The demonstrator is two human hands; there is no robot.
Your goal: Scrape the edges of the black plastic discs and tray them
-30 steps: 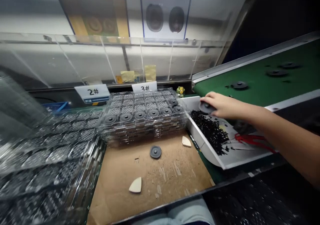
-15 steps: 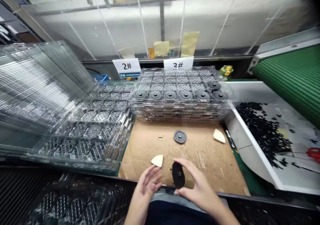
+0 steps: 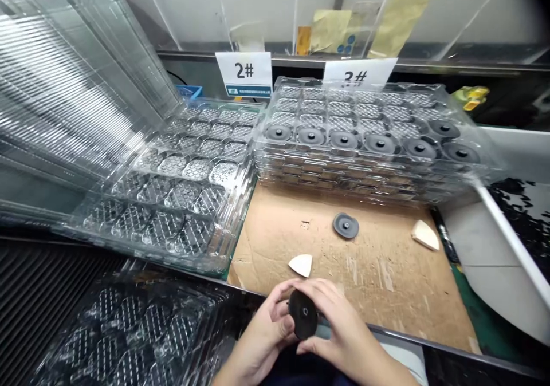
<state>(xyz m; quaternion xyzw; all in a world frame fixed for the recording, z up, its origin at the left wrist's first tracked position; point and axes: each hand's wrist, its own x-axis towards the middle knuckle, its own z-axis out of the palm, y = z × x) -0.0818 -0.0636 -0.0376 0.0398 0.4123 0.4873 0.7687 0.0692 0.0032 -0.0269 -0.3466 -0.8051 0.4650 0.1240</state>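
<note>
A round black disc (image 3: 303,315) is held upright on its edge between my two hands, near the front edge of the bench. My left hand (image 3: 268,331) closes on its left side, thumb against the rim. Fingers of my right hand (image 3: 339,323) curl over its top and right, with the thumb below. Just beyond my hands, a cream wedge-shaped piece (image 3: 301,265) lies on the cardboard (image 3: 275,231). A second grey disc (image 3: 346,226), with a small central knob, rests flat further back. Another cream wedge (image 3: 425,235) lies at the right.
A stack of clear trays (image 3: 344,162) stands at the back, its front row holding several dark discs. More clear trays (image 3: 180,197) sit at the left beside leaning clear sheets (image 3: 73,71). At the right is a white bin (image 3: 511,237) with small black parts.
My left hand has come in from beside the disc and taken hold of it together with my right. The view has turned rightward-shifting the scene and moved closer.
</note>
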